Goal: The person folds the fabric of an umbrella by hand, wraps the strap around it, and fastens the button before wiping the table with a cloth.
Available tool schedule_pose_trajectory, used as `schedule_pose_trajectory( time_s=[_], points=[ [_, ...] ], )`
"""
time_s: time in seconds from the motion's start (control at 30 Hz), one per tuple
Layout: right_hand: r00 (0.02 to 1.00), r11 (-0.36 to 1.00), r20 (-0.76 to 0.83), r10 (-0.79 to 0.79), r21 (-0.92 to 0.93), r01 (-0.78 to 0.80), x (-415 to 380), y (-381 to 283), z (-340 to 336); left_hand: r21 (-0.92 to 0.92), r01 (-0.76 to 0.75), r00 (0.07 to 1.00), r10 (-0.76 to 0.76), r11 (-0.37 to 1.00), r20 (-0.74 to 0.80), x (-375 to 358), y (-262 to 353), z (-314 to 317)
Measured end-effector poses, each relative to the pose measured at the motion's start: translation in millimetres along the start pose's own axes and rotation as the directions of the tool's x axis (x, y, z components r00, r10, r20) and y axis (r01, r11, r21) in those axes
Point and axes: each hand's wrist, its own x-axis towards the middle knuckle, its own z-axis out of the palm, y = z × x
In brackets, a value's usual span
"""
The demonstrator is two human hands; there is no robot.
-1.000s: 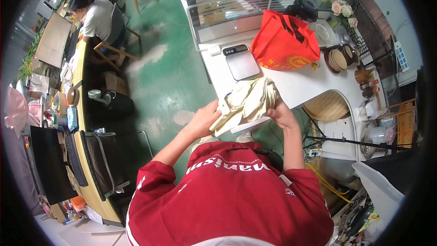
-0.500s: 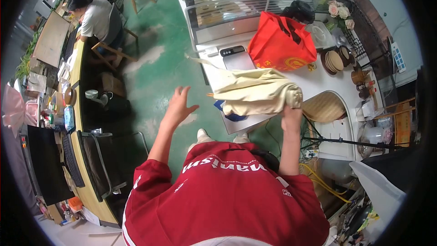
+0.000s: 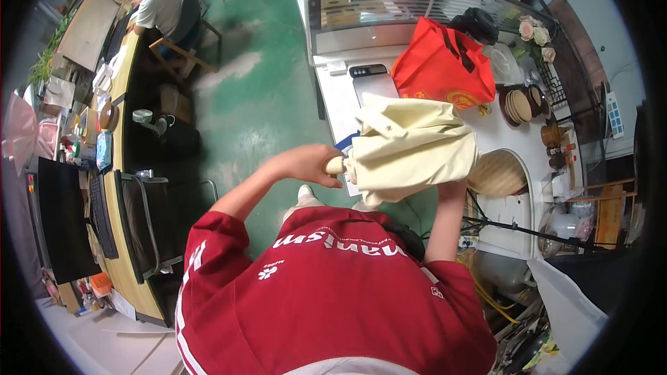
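A pale yellow folding umbrella, its cloth loose and creased, is held up in front of me over the white desk's near edge. My left hand is closed around the short pale handle at its left end. At the right end, my right hand is on the umbrella, its fingers mostly hidden behind the cloth. Something blue shows partly behind the umbrella, near the handle.
The white desk bears a red bag, a laptop-like silver slab, wooden lids and a woven tray. Left is a long desk with a monitor; a person sits farther along it. A dark pole crosses at right.
My left hand, open and apart before, has moved right and closed on the umbrella's handle. The umbrella has turned and its cloth hangs fuller. My right hand has gone partly behind the cloth.
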Motion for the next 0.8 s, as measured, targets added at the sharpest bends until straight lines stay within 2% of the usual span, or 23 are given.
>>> schedule_pose_trajectory(
  time_s=[0.03,0.07,0.1,0.13,0.17,0.2,0.23,0.27,0.3,0.37,0.4,0.43,0.5,0.57,0.63,0.7,0.73,0.77,0.8],
  points=[
    [0.993,0.881,0.031,0.116,0.459,-0.117,2.0,5.8,-0.2,-0.261,0.025,0.979,0.029,0.965,0.203,5.9,-0.8,-1.8],
    [0.995,0.994,0.001,-0.098,-0.037,0.098,6.0,-11.1,2.7,-0.167,0.223,0.927,-0.156,0.96,0.34,7.1,17.2,-11.0],
    [0.952,0.804,0.076,-0.296,-0.519,0.291,10.3,-31.1,8.0,-0.165,0.22,0.927,-0.154,0.961,0.341,7.0,15.4,-7.0],
    [0.952,0.803,0.069,-0.298,-0.521,0.289,12.0,-37.6,14.9,-0.236,0.216,0.96,-0.162,0.947,0.229,5.7,11.5,0.9],
    [0.997,0.988,0.023,-0.07,-0.135,0.072,12.1,-43.0,23.2,-0.305,0.203,0.978,-0.175,0.93,0.117,4.3,10.2,7.2],
    [0.985,0.945,0.074,0.158,0.278,-0.173,12.0,-46.3,30.4,-0.332,0.201,0.979,-0.198,0.922,0.044,1.1,18.9,7.9],
    [0.92,0.682,0.211,0.331,0.62,-0.387,14.5,-47.4,34.0,-0.325,0.201,0.979,-0.195,0.924,0.051,-1.3,20.3,9.1],
    [0.921,0.73,0.296,0.255,0.566,-0.384,24.1,2.6,31.2,-0.289,0.171,0.98,-0.194,0.942,-0.053,-4.5,20.5,8.9],
    [0.922,0.73,0.293,0.251,0.569,-0.38,21.4,-9.2,37.9,-0.25,0.143,0.969,-0.187,0.958,-0.16,-8.0,20.0,8.5],
    [0.856,0.49,0.447,0.26,0.703,-0.516,8.1,-31.1,52.2,-0.214,0.143,0.957,-0.19,0.966,-0.218,-14.0,13.6,12.0],
    [0.855,0.426,0.484,0.187,0.744,-0.515,4.3,-8.8,49.2,-0.338,0.16,0.93,-0.256,0.928,-0.263,-17.7,14.1,13.7],
    [0.854,0.423,0.485,0.188,0.745,-0.516,3.5,-3.7,49.5,-0.458,0.166,0.898,-0.326,0.873,-0.296,-20.9,14.4,14.0],
    [0.83,0.42,0.372,0.416,0.73,-0.538,2.5,-4.0,55.9,-0.48,0.128,0.892,-0.312,0.868,-0.327,-27.0,14.6,10.9],
    [0.839,0.392,0.331,0.432,0.768,-0.506,2.1,3.5,62.5,-0.492,0.123,0.856,-0.344,0.862,-0.387,-32.4,10.8,6.6],
    [0.796,0.371,0.233,0.559,0.788,-0.492,1.0,8.4,67.9,-0.51,0.085,0.839,-0.337,0.856,-0.426,-38.0,5.1,3.3],
    [0.79,0.381,0.282,0.545,0.755,-0.533,-1.1,2.6,73.6,-0.47,0.05,0.76,-0.338,0.881,-0.555,-43.0,6.1,-2.1],
    [0.78,0.397,0.324,0.536,0.718,-0.571,-2.5,0.5,74.9,-0.358,0.065,0.698,-0.299,0.932,-0.651,-43.5,-1.0,-3.8],
    [0.783,0.395,0.319,0.534,0.725,-0.564,-3.1,0.4,76.9,-0.351,0.066,0.703,-0.293,0.934,-0.648,-45.6,-3.0,-8.0],
    [0.774,0.385,0.349,0.529,0.714,-0.585,-3.0,0.2,79.1,-0.159,0.041,0.631,-0.149,0.986,-0.762,-47.3,-4.8,-13.0]
  ],
)
